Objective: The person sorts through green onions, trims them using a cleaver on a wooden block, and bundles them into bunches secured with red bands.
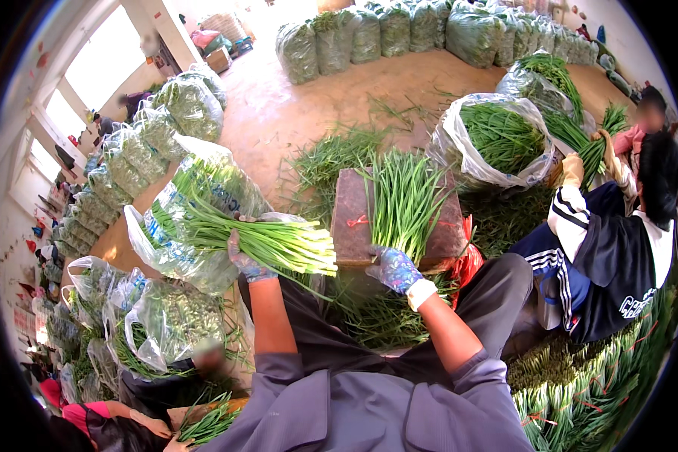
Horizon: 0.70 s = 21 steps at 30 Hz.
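Observation:
My left hand [246,260], in a patterned glove, is closed around a bunch of green chives [297,245]. The pale stem ends point right, and the leafy ends lie over the mouth of an open clear plastic bag [196,260] with blue print. Between my knees stands a low reddish-brown block [352,235], with a second bunch of chives [407,200] lying on it, leaf tips pointing away. My gloved right hand [395,270] grips the near end of that bunch. Red ties [463,252] hang over the block's right side.
Loose chives [328,162] litter the floor around the block. An open bag of chives [501,139] stands far right, beside a seated co-worker [610,226] handling chives. Tied bundles [587,384] lie near right. Filled bags [354,38] line the back and left. Another person works at lower left.

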Each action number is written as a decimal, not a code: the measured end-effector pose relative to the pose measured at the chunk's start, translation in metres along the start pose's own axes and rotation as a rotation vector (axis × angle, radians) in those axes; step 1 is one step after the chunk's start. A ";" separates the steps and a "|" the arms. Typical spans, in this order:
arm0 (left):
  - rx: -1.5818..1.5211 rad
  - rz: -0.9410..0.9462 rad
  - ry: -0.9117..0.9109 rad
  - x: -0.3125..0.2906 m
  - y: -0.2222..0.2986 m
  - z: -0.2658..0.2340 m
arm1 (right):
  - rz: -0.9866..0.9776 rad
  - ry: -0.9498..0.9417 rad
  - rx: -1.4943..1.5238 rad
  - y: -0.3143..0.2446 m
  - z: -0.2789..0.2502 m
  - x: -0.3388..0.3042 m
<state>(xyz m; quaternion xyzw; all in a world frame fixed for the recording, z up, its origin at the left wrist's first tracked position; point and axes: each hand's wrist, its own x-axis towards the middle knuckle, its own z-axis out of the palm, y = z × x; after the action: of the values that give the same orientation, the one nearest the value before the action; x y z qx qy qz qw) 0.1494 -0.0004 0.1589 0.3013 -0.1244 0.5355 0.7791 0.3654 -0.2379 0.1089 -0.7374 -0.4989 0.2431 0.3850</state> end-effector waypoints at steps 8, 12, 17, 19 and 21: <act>-0.001 0.005 0.045 -0.001 0.001 0.000 | -0.436 0.440 0.010 -0.096 -0.022 0.009; 0.105 0.041 0.057 0.002 -0.002 0.004 | -0.547 0.477 -0.049 -0.105 -0.022 0.000; 0.029 -0.142 0.065 -0.003 -0.012 0.031 | -0.623 0.414 -0.309 -0.102 -0.017 0.009; 0.038 -0.152 0.152 -0.005 -0.009 0.029 | -0.585 0.420 -0.270 -0.100 -0.016 0.011; 0.059 -0.104 0.155 -0.006 -0.013 0.031 | -0.559 0.419 -0.220 -0.100 -0.017 0.011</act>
<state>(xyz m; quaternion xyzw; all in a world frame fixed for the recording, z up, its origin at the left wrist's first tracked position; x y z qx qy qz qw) 0.1628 -0.0271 0.1762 0.2879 -0.0320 0.5193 0.8040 0.3273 -0.2129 0.2001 -0.6432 -0.6147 -0.0831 0.4489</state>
